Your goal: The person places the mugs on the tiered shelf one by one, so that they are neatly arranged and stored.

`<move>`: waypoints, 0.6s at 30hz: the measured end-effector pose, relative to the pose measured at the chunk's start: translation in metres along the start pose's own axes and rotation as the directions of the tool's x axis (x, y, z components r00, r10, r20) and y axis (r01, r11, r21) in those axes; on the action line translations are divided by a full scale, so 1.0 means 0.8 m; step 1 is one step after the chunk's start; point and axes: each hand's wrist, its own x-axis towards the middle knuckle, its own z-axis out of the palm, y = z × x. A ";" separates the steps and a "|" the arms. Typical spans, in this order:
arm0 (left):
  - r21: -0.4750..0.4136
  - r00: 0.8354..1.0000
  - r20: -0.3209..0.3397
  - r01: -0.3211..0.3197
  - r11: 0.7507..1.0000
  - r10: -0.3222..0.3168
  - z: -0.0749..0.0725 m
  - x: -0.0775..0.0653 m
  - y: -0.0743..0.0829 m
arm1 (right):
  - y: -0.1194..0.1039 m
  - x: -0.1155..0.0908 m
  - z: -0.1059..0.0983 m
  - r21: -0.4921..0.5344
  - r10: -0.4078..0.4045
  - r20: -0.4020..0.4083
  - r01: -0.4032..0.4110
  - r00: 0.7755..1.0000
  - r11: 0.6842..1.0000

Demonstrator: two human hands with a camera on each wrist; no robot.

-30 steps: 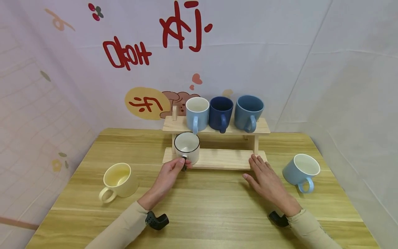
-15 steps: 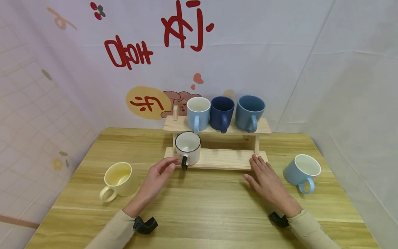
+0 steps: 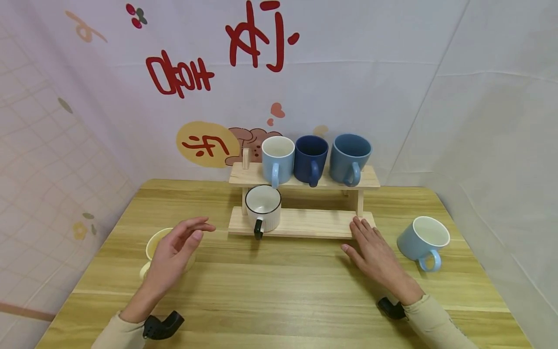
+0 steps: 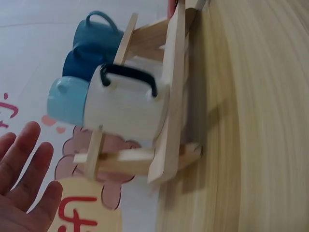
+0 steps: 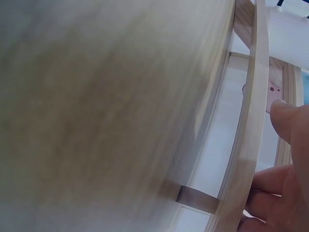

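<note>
A white mug with a black rim and black handle stands at the left end of the lower shelf of a wooden rack. My left hand hangs in the air over a yellow mug, its fingers loosely bent and holding nothing; it hides much of that mug. In the left wrist view the same fingers are spread apart from the rack. At the lower shelf's right end my right hand rests with straight fingertips on the wood.
On the upper shelf stand a light blue mug, a navy mug and a grey-blue mug. Another light blue mug sits on the table right of my right hand. A printed cloth hangs behind.
My left hand has let go of the white mug's handle and moved left, over the yellow mug. The white mug stays on the lower shelf. My right hand has kept its place.
</note>
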 end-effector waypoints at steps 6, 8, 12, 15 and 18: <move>0.015 1.000 0.002 0.021 1.000 -0.021 -0.039 -0.008 0.002 | 0.001 -0.001 0.000 0.003 -0.001 -0.003 0.001 1.000 1.000; 0.010 1.000 0.003 0.031 0.999 -0.031 -0.051 -0.010 0.000 | 0.001 -0.001 0.000 0.002 -0.002 -0.004 0.002 1.000 1.000; 0.012 0.999 -0.001 0.039 0.999 -0.039 -0.070 -0.015 -0.007 | 0.001 -0.001 0.001 -0.002 -0.007 -0.007 0.007 1.000 1.000; 0.030 0.998 -0.015 0.053 0.998 -0.053 -0.083 -0.020 -0.014 | 0.001 -0.001 0.001 -0.004 -0.010 -0.010 0.010 1.000 1.000; 0.031 0.997 -0.029 0.077 0.997 -0.076 -0.096 -0.027 -0.023 | 0.001 -0.001 0.001 -0.003 -0.013 -0.012 0.013 1.000 1.000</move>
